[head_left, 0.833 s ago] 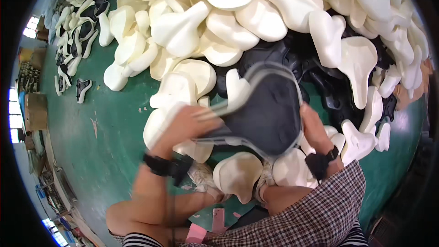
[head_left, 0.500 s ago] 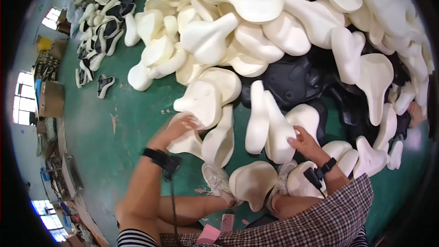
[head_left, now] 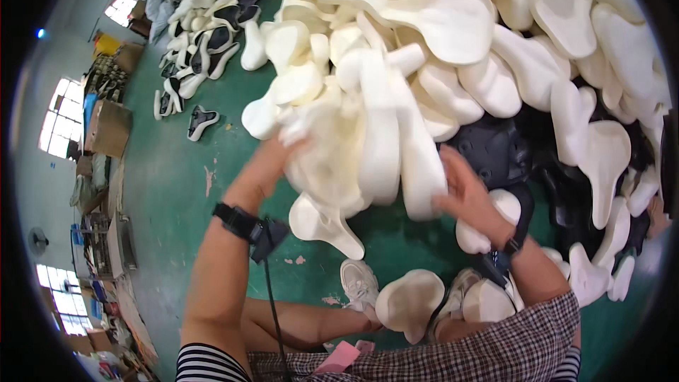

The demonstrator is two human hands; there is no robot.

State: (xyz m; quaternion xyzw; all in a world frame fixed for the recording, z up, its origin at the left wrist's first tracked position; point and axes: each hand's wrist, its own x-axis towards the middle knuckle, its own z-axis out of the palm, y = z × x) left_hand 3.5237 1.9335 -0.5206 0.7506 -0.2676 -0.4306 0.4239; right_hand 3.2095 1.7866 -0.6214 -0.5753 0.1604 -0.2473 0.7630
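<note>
Cream foam bicycle saddle pads are bunched between my two hands, lifted off the floor and smeared by motion. At the bunch's left edge, my left hand (head_left: 277,159) is blurred and grips a broad saddle pad (head_left: 322,159). My right hand (head_left: 467,191) presses its fingers against the outer side of a long upright saddle pad (head_left: 422,159). Another upright pad (head_left: 380,134) stands squeezed in the middle of the bunch. Below it on the floor lies a single pad (head_left: 322,223), its narrow nose toward my feet.
A large heap of cream saddle pads (head_left: 453,25) rises ahead. Black saddle pieces (head_left: 495,148) lie at the right. One pad (head_left: 410,304) rests between my shoes (head_left: 359,284). Black-and-white pieces (head_left: 205,49) are piled far left, near a cardboard box (head_left: 109,129).
My hands have closed in on several saddle pads and moved them up and forward toward the heap. The lone pad below is now uncovered. The view has shifted somewhat.
</note>
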